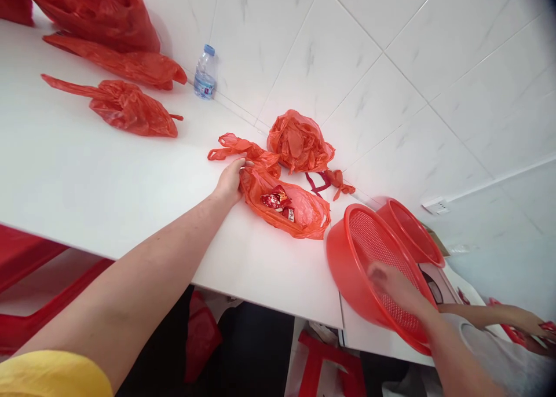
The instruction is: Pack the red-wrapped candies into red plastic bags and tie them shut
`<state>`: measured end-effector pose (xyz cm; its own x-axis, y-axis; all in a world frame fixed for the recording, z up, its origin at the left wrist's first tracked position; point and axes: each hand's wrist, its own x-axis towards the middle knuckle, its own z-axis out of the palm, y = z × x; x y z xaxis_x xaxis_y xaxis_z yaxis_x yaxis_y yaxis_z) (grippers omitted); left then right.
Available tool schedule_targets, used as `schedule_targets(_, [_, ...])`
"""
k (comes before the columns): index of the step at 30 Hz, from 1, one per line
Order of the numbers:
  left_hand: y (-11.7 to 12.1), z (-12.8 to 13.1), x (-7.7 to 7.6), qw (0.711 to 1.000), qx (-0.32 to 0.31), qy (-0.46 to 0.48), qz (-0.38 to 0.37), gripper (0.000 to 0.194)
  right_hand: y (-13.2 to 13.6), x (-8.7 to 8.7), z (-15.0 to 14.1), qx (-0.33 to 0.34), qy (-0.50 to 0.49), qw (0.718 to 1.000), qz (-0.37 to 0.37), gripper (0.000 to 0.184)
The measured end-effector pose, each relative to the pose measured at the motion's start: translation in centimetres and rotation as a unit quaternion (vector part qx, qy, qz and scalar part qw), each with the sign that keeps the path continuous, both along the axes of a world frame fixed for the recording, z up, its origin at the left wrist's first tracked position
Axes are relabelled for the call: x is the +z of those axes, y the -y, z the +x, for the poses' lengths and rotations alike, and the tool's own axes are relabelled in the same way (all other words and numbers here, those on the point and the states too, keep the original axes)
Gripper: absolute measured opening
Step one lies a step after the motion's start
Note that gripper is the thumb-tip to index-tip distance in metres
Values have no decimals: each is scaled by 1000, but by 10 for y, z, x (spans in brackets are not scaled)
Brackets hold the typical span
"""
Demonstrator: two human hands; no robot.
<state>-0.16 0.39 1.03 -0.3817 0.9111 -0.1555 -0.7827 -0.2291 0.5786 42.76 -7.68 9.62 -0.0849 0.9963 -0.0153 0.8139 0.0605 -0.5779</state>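
Red-orange plastic bag (286,209) lies flat on the white table (108,177), its mouth slack, with shiny foil snack packets (275,201) showing through and partly spilling from the opening. The left hand (229,183) reaches across from a yellow sleeve (52,377), its fingers (243,164) lying on the bag's upper edge; whether they pinch the plastic cannot be told. Well apart from it, the right hand (393,287) is spread open against the inside of a red mesh colander (373,252), which stands tilted on its rim at the table's corner, just beside a second red basket (410,232). Touching the bag's far side are a long twisted orange bag (243,151) and a crumpled heap of the same plastic (299,142). Further along the table, toward the tiled wall (321,50), lie more red bags (124,107) and a small water bottle (205,73). At the right, a co-worker's bare arm (482,315) extends beyond the baskets, and a red stool (330,362) stands below the table
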Motion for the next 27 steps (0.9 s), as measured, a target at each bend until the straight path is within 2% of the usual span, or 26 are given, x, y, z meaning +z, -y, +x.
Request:
schedule_targets(2, [0,0,0,1000,0,1,-1,12,-4,19,-14,-19,-37,999,-12,8])
schedule_targets(4, [-1,0,0,1000,2,1,-2,10,-4,34,-38,-49,-101,991,66,16])
schedule_targets(5, [-1,0,0,1000,2,0,-3,10,-3,39,-53,-49,-145,983,100,18])
schedule_targets(7, [-1,0,0,1000,2,-2,-4,10,2,40,-88,-22,-240,964,113,19])
schedule_targets(8, [-1,0,0,1000,0,-3,-5,10,4,37,-107,0,-288,952,100,17])
schedule_targets(11, [0,0,-1,1000,-5,-6,-4,12,4,17,-157,58,-384,921,-10,16])
schedule_targets(15, [0,0,-1,1000,-14,-11,0,12,-17,-16,-196,18,-452,884,-116,20])
schedule_targets(20, [1,1,-1,1000,-22,-20,-1,12,-51,-32,-218,-17,-512,849,-129,19])
schedule_targets(22, [2,1,0,999,-31,-26,-6,13,-60,-34,-224,-23,-504,855,-120,21])
schedule_targets(24, [3,1,1,999,-39,-33,-9,15,-66,-38,-228,-16,-470,878,-92,29])
schedule_targets(27, [4,1,3,998,-45,-42,-10,15,-68,-46,-223,30,-368,928,48,33])
